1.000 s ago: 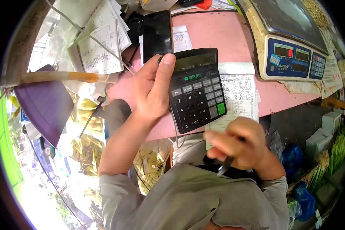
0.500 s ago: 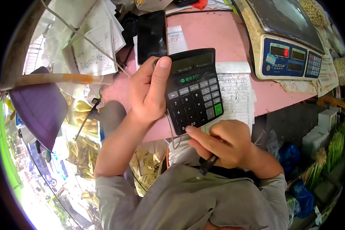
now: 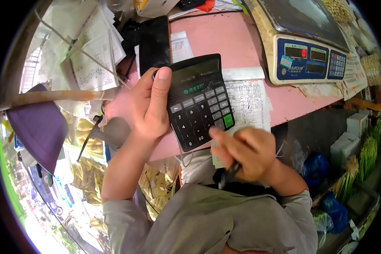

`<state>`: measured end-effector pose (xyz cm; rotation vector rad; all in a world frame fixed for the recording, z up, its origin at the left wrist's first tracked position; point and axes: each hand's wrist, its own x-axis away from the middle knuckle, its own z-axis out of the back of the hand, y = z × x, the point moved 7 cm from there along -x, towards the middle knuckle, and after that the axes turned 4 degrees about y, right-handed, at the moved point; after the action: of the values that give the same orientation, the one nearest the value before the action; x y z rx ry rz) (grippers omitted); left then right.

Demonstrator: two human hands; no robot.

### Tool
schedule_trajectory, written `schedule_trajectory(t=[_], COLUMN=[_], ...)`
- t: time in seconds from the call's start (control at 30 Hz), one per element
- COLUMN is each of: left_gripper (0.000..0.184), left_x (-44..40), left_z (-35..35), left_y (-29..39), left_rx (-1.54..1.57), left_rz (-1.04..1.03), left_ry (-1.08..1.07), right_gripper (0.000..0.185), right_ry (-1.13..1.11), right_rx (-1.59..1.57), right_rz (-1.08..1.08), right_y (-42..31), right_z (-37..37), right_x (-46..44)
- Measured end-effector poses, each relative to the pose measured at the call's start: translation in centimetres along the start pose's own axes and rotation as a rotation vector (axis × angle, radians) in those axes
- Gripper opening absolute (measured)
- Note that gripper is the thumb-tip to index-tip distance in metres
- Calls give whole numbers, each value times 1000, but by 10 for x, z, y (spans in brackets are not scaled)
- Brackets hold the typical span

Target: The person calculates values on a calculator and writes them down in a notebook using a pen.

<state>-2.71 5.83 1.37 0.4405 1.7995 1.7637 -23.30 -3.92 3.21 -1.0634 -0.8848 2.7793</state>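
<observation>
Bearing one bright green key [image 3: 228, 120], a black, dark-screened calculator [image 3: 200, 102]

I'd call this a small shop or market stall, most likely one selling vegetables. At two o'clock a weighing scale [image 3: 311, 63] sits on my pink table [image 3: 207, 38], a red digit lit on its blue panel. Nearer in, the same way, lies a pad [image 3: 249, 101] filled with handwritten columns, beside the calculator [image 3: 190, 84] I'm holding, which carries a payment service's name in green. More written papers [image 3: 95, 59] are heaped at ten o'clock. Toward three o'clock I see bunches of green stalks [image 3: 368, 156], with blue plastic bags [image 3: 315, 167] near four. At eight o'clock, bright daylight comes in.
</observation>
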Motion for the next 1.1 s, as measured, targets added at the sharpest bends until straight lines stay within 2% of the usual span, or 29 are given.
schedule_trajectory(t=[0.07,0.23,0.3,0.5,0.6,0.7,0.8,0.83,0.93,1.0,1.03,1.1], left_gripper=[40,40,39,40,40,39,38,38,38,40,40,42], left_x=[2,0,3,-1,-1,-2,0,1,0,-1,-1,-2], left_z=[-2,1,2,7,5,6,7,4,4,4,9,12], left_y=[4,1,8,3,-4,-2,0,6,1,6,5,3], left_rx=[19,-60,-120,-141,-75,-105,-111,-99,-57,-93,-94,-223], left_rz=[-5,-56,-59,-103,-54,-76,-133,-167,-123,-130,-127,-161], left_ry=[7,2,62,18,-6,4,-10,15,24,52,66,25], right_gripper=[43,39,35,41,44,47,50,54,53,52,45,39], right_ry=[-8,18,42,97,-116,-40,-64,-82,-88,48,109,78], right_rx=[-108,-106,-95,-156,-56,-88,-75,18,-1,-11,-16,103], right_rz=[150,150,148,190,120,111,54,95,69,107,89,-16], right_y=[-24,-19,-19,-23,-16,-17,-19,-16,-14,-12,-4,7], right_z=[1,-7,0,-2,-27,-22,-21,-28,-25,-2,6,19], right_x=[8,5,-8,-22,-17,-15,-30,-28,-22,-13,-4,8])
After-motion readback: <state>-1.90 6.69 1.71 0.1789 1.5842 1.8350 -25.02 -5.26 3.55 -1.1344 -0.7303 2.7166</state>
